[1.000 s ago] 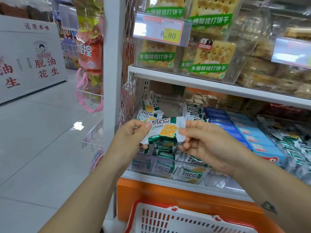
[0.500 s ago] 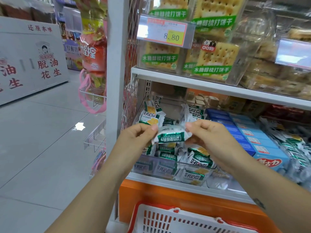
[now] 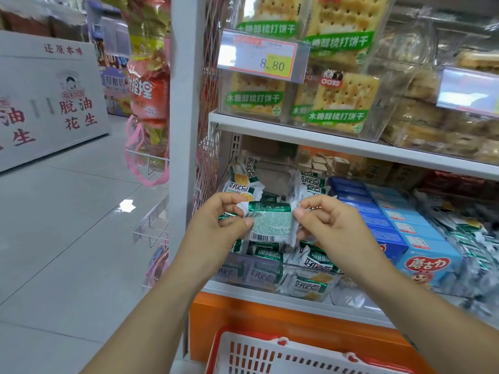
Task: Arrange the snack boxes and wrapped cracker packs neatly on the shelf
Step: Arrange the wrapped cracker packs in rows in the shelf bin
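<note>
Green-and-white foil cracker pack [image 3: 270, 221], barcode side towards the camera, is held just above the clear bin [image 3: 232, 267] of like packs. The left grip [image 3: 216, 228] pinches its left end and the right grip [image 3: 332, 225] its right end. Blue boxes [image 3: 405, 238] stand just right of the bin — a red basket [image 3: 270, 354] sits below it.

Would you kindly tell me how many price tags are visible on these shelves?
2: the 8.80 price tag at left, and the blurred price tag at the right edge. More may lie outside view.
</note>
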### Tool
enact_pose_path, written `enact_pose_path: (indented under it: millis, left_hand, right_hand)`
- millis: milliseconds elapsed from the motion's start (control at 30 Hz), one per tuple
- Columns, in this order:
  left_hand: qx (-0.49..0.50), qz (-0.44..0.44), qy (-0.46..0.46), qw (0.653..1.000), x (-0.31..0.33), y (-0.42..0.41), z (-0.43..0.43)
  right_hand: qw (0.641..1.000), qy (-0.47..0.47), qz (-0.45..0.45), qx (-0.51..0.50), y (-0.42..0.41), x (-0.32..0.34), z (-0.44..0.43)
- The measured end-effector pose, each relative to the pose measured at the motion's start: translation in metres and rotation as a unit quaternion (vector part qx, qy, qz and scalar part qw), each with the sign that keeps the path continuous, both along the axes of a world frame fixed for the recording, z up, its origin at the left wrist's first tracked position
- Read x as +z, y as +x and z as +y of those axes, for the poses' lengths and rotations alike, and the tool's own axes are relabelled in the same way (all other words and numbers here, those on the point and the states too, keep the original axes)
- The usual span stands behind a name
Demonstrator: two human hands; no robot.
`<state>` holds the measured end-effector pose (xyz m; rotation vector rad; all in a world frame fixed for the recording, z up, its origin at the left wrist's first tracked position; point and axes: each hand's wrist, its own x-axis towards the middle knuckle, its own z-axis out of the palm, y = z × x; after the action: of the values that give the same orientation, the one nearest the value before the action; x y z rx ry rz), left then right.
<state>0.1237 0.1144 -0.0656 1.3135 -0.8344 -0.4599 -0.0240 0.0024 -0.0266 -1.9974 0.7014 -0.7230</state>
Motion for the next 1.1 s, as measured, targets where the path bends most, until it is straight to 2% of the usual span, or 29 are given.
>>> enact_pose_path:
  millis: [167,367,567,700,767,867,933,1000,1100]
  left_hand:
    - [0.003,-0.019,-0.016,1.000,0.003,-0.004,-0.001]
    - [-0.009,-0.038,-0.033,0.999,0.005,-0.007,-0.001]
    - [0.013,-0.035,-0.022,0.999,0.006,-0.006,0.001]
    - [0.055,0.022,0.009,0.998,0.006,-0.002,0.002]
    - [0.056,0.071,0.020,0.996,0.003,0.001,0.000]
    - [0.051,0.117,0.033,0.991,0.001,0.003,0.000]
    - [0.029,0.149,0.046,0.987,0.001,0.002,0.001]
    - [-0.005,0.192,0.055,0.980,0.002,0.001,0.004]
    - [-0.041,0.236,0.051,0.970,0.005,0.002,0.006]
  right_hand:
    - [1.000,-0.025,0.010,-0.007,-0.002,-0.004,0.001]
    - [0.996,0.074,-0.041,-0.019,-0.002,-0.020,-0.001]
    - [0.994,0.085,-0.058,-0.023,0.002,-0.026,-0.002]
    - [0.997,0.021,-0.076,-0.014,0.004,-0.006,0.002]
    - [0.995,-0.083,-0.047,0.029,0.002,0.001,0.004]
    - [0.945,-0.294,0.071,0.125,0.000,0.001,0.006]
    - [0.908,-0.369,0.109,0.164,0.001,-0.003,0.004]
    - [0.901,-0.375,0.132,0.173,0.001,-0.003,0.002]
    - [0.915,-0.347,0.134,0.154,0.003,0.000,0.002]
